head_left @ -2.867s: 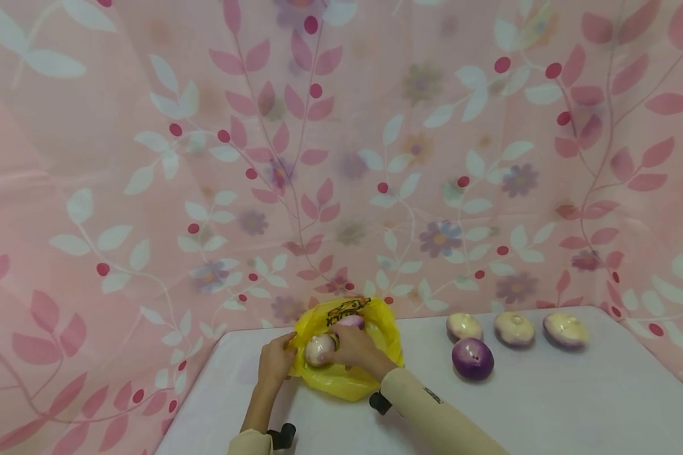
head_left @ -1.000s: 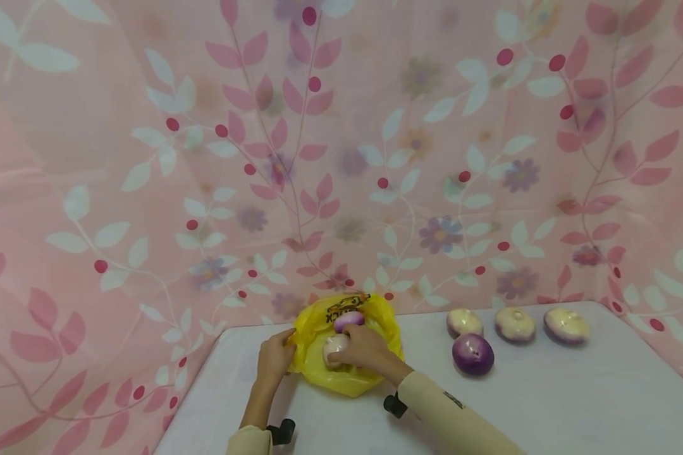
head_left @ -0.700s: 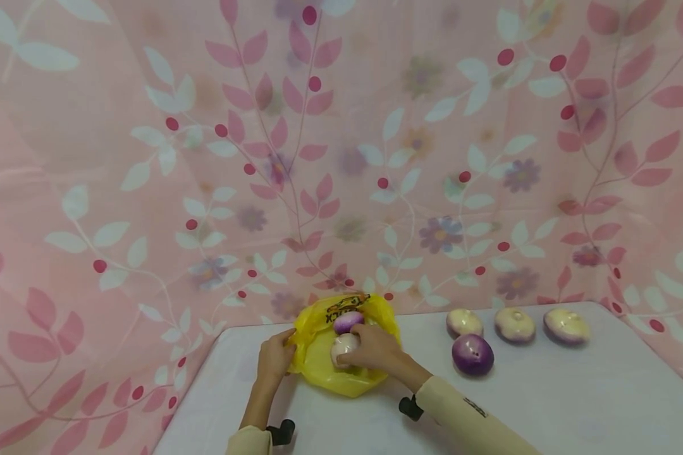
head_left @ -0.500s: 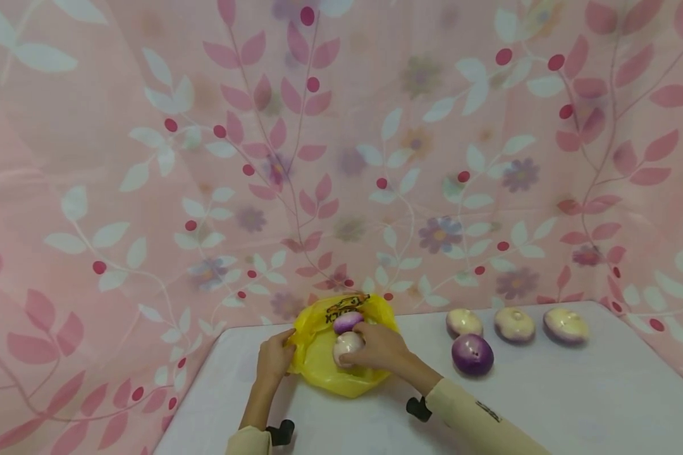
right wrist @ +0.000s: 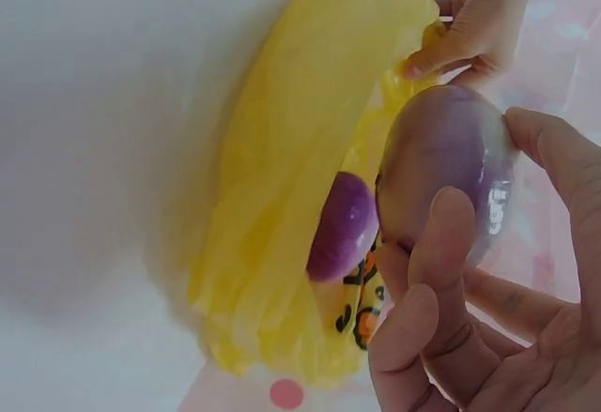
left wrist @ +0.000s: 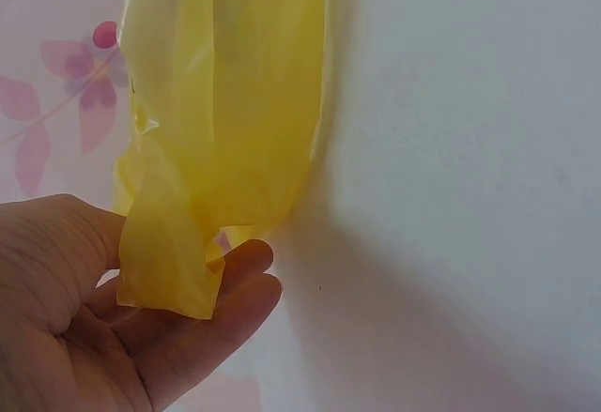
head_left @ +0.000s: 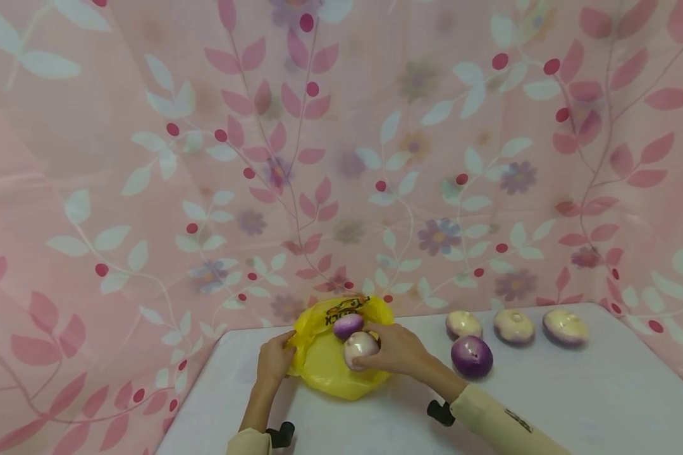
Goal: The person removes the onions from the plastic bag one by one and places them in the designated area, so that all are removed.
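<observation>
A yellow plastic bag (head_left: 324,379) with dark print stands open-mouthed on the white table. My left hand (head_left: 275,360) pinches its left edge; in the left wrist view a flap of the yellow plastic lies between thumb and fingers. Over the mouth, my right hand (head_left: 398,351) grips a glossy, round, purple-and-white turnip-like vegetable (head_left: 360,351). The right wrist view shows thumb and fingers curled round this vegetable (right wrist: 441,168), held in front of the bag's mouth. A second, purple vegetable (head_left: 348,327) sits inside the bag, behind the held one.
To the right on the table, several similar vegetables lie together: a purple one (head_left: 472,357) in front, and cream-topped ones behind, the middle one (head_left: 515,327) and the rightmost one (head_left: 566,328). A pink floral curtain (head_left: 341,189) hangs right behind the table.
My right hand has moved right across the bag with the purple-and-white vegetable, from the left side of the mouth toward its right rim. The left hand stays at the bag's edge.
</observation>
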A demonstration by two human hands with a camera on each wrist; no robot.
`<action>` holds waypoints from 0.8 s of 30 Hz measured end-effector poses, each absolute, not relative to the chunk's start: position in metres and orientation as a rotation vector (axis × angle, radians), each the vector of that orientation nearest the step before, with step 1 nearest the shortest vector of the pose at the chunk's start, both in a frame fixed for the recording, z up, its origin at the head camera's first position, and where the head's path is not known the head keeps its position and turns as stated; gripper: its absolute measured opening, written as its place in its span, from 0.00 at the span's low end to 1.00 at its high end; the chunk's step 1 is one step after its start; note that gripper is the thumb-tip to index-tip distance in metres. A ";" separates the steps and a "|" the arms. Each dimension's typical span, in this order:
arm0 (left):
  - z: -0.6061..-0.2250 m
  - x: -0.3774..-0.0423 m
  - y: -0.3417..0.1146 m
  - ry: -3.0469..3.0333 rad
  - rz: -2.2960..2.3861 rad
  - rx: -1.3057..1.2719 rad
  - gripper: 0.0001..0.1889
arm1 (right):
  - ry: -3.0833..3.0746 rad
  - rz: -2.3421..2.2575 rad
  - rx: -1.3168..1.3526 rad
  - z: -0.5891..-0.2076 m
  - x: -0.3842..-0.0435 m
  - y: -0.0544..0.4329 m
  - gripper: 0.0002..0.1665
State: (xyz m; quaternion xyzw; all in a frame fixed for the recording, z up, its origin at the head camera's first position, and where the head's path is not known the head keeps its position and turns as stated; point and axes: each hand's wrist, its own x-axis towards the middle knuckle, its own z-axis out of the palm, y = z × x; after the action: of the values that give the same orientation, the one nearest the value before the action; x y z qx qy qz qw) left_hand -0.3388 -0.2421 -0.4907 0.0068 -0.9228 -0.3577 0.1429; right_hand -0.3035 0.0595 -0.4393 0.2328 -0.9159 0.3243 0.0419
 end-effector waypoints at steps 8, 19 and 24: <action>-0.489 -0.338 -0.242 -2.647 -1.019 0.006 0.20 | -2.780 0.953 0.642 -0.441 -0.300 0.086 0.41; -0.491 -0.339 -0.243 -2.643 -1.020 0.004 0.19 | -2.735 0.982 0.590 -0.442 -0.296 0.126 0.42; -0.492 -0.340 -0.243 -2.647 -1.021 0.001 0.20 | -2.749 0.964 0.534 -0.437 -0.294 0.143 0.44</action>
State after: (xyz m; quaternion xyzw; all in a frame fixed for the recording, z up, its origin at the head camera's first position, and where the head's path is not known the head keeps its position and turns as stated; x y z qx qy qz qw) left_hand -0.3396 -0.2429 -0.4919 0.0003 -0.9222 -0.3558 0.1517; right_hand -0.2937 0.1431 -0.4367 0.1795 -0.9245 0.3241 0.0900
